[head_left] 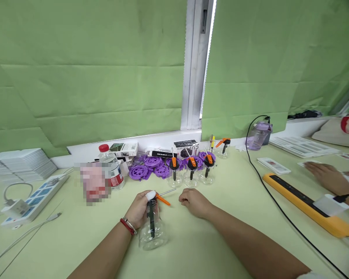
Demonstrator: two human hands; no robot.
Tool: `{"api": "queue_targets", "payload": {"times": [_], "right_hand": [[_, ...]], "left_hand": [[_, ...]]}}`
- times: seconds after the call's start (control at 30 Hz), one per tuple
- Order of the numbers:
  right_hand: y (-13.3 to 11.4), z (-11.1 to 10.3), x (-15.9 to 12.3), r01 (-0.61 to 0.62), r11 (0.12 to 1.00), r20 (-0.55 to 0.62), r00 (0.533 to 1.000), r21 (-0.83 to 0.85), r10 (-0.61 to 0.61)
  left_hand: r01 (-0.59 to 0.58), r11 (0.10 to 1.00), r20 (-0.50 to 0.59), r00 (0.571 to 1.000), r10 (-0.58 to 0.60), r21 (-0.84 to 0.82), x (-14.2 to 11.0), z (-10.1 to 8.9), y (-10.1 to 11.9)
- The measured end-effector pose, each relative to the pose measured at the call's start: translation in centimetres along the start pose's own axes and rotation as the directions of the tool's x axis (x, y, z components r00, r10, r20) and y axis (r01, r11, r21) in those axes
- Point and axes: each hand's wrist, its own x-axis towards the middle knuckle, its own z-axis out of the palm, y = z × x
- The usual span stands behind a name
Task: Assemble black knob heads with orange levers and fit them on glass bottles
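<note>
Power strip [40, 202] by left edge of bench [192, 250]. Water bottle [115, 176], then purple parts [139, 171], near back edge; parts loose, seemingly not yet fitted to any jar. Toward front edge, middle: left hand [137, 210], fingers wrapped round neck of glass jar [154, 234], orange lever [163, 199] already on, dark tube inside. Looks complete, like three upright jars [191, 177] nearer back edge; not yet in that row. Right hand [196, 203]: fingers curled narrow, nothing seen in them, near tip of metal spout [168, 191]. Farther right, against back edge, another topped jar [223, 154]. Four topped and standing, then; amount left, cannot tell.
</note>
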Motion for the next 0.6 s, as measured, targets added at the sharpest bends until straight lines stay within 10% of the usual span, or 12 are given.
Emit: {"api": "queue_targets", "payload": {"times": [0.6], "right_hand": [[-0.6,1.1,0.1,0.029,0.999,-0.045,0.999,-0.045,-0.031]], "left_hand": [[0.019,1.0,0.037,0.999,-0.018,-0.021,0.0,-0.2,0.1]]}}
